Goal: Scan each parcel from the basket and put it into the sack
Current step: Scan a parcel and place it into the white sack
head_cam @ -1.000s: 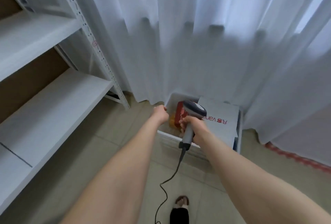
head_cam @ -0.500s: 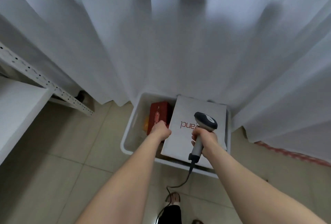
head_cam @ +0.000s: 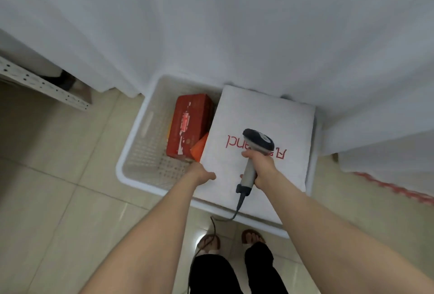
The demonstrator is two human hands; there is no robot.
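Basket [head_cam: 143, 129] of white lattice plastic sits on the tiled floor [head_cam: 58, 176] in the middle of the frame, against a white curtain [head_cam: 211, 23]. Across its right part lies a large white parcel [head_cam: 265, 115] with red lettering. Left of it, inside the basket, are a red box [head_cam: 190, 127] and an orange item [head_cam: 199, 149] wedged between the two. The left hand [head_cam: 202, 172] grasps the white parcel's lower left edge. The right hand [head_cam: 263, 167] is wrapped around the handle of a scanner [head_cam: 258, 140], whose head hangs over the lettering; its cable [head_cam: 237, 209] trails down to the floor.
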